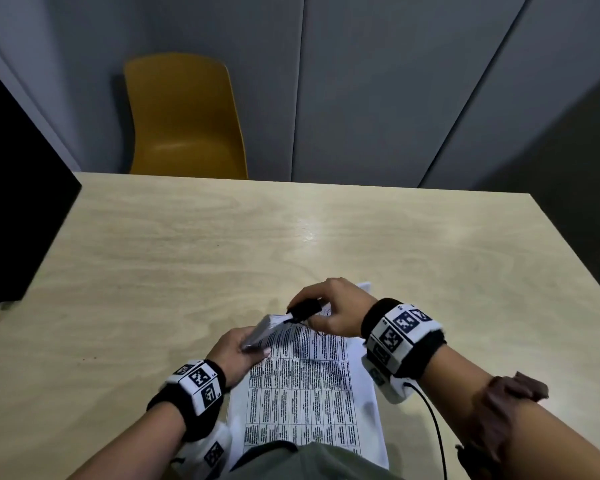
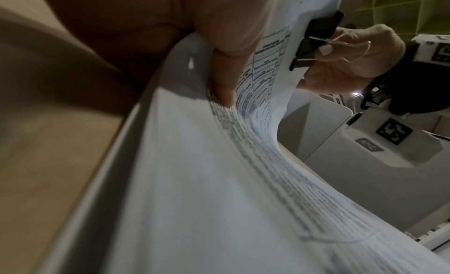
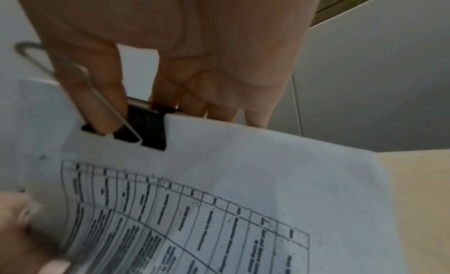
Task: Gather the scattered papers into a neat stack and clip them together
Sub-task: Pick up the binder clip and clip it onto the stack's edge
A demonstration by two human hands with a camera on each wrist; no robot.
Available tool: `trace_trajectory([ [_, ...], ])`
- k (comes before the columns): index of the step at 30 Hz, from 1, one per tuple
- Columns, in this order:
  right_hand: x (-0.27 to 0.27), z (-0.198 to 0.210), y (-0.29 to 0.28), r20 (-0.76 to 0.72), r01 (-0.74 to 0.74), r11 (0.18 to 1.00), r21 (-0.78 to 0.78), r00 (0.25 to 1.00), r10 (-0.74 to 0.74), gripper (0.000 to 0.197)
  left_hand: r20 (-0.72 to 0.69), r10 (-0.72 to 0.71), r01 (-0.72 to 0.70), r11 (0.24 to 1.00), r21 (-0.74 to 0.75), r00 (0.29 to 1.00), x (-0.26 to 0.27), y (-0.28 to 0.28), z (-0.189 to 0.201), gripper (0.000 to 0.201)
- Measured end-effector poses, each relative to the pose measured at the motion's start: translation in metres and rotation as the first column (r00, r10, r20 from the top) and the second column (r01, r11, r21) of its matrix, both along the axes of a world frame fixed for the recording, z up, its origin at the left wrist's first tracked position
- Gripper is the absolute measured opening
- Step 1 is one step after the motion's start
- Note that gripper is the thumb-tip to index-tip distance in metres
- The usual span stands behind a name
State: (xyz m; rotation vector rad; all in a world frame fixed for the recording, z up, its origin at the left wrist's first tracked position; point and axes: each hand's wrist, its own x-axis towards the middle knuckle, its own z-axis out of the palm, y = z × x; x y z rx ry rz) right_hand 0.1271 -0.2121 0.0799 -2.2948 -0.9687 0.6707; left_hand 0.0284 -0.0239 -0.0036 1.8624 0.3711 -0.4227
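A stack of printed papers (image 1: 302, 386) with tables lies at the table's near edge, its far left corner lifted. My left hand (image 1: 243, 351) grips that raised corner, thumb on the top sheet (image 2: 226, 70). My right hand (image 1: 329, 313) pinches a black binder clip (image 1: 303, 311) by its wire handles at the stack's top edge. In the right wrist view the binder clip (image 3: 148, 128) sits over the paper edge (image 3: 219, 143), fingers squeezing its silver handles. From the left wrist the binder clip (image 2: 314, 41) straddles the sheet's edge.
The light wooden table (image 1: 257, 244) stretches away bare beyond the papers. A yellow chair (image 1: 184, 116) stands behind its far edge. A black object (image 1: 18, 202) sits at the table's left side. A cable (image 1: 433, 424) runs from my right wrist.
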Motion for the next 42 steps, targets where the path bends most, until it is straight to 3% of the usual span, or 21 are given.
trace_trajectory([
  [3, -0.010, -0.016, 0.002, 0.276, 0.059, 0.997, 0.053, 0.958, -0.072, 0.033, -0.025, 0.031, -0.031, 1.000, -0.003, 0.999, 0.000, -0.001, -0.003, 0.011],
  [5, -0.022, -0.032, 0.007, 0.397, 0.122, 0.986, 0.112, 0.904, -0.157, 0.029, -0.039, 0.060, -0.061, 0.998, -0.024, 0.997, 0.000, -0.001, -0.002, 0.016],
  [10, -0.032, -0.051, 0.024, 0.517, 0.241, 0.961, 0.133, 0.811, -0.275, 0.025, -0.052, 0.045, -0.047, 0.998, -0.032, 0.998, -0.001, 0.002, -0.006, 0.021],
  [12, -0.027, -0.040, 0.025, 0.433, 0.215, 0.970, 0.113, 0.868, -0.243, 0.036, -0.066, 0.060, -0.062, 0.998, -0.033, 0.996, 0.000, 0.003, -0.008, 0.020],
  [15, -0.009, -0.015, 0.011, 0.096, 0.074, 0.997, -0.032, 0.993, -0.071, 0.059, -0.057, 0.027, -0.029, 0.999, -0.031, 0.998, 0.002, 0.002, -0.007, 0.016],
  [19, 0.007, 0.002, -0.004, -0.167, -0.100, 0.984, -0.150, 0.983, 0.074, 0.071, -0.063, -0.020, 0.021, 1.000, 0.017, 0.998, 0.003, 0.005, -0.009, 0.004],
  [22, 0.011, 0.001, 0.001, -0.101, -0.140, 0.963, -0.232, 0.988, 0.120, 0.072, -0.068, -0.030, 0.031, 0.999, 0.021, 0.997, 0.003, 0.005, -0.010, 0.002],
  [27, -0.006, -0.011, 0.017, 0.228, -0.112, 0.959, -0.260, 0.958, 0.174, 0.048, -0.021, -0.020, 0.019, 0.998, -0.064, 1.000, 0.002, 0.003, -0.007, 0.014],
  [31, -0.009, -0.016, 0.022, 0.350, -0.015, 0.983, -0.184, 0.933, 0.080, 0.032, -0.011, -0.008, 0.008, 1.000, 0.011, 1.000, 0.003, 0.007, -0.010, 0.009],
  [32, -0.007, -0.015, 0.023, 0.364, 0.008, 0.986, -0.165, 0.930, 0.053, 0.028, -0.018, -0.014, 0.015, 1.000, 0.027, 1.000, 0.003, 0.008, -0.012, 0.017],
  [34, -0.005, -0.013, 0.026, 0.338, 0.039, 0.993, -0.112, 0.941, 0.001, 0.024, -0.024, -0.015, 0.016, 0.999, 0.037, 1.000, 0.002, 0.007, -0.013, 0.022],
  [38, 0.001, -0.006, 0.018, 0.055, 0.158, 0.977, 0.145, 0.984, -0.167, 0.030, -0.017, 0.029, -0.029, 0.999, 0.026, 0.999, 0.002, 0.004, -0.014, 0.003],
  [42, 0.006, -0.005, 0.011, 0.007, 0.172, 0.976, 0.132, 0.985, -0.175, 0.030, -0.050, 0.038, -0.037, 0.999, 0.017, 0.998, 0.003, 0.003, -0.016, 0.009],
])
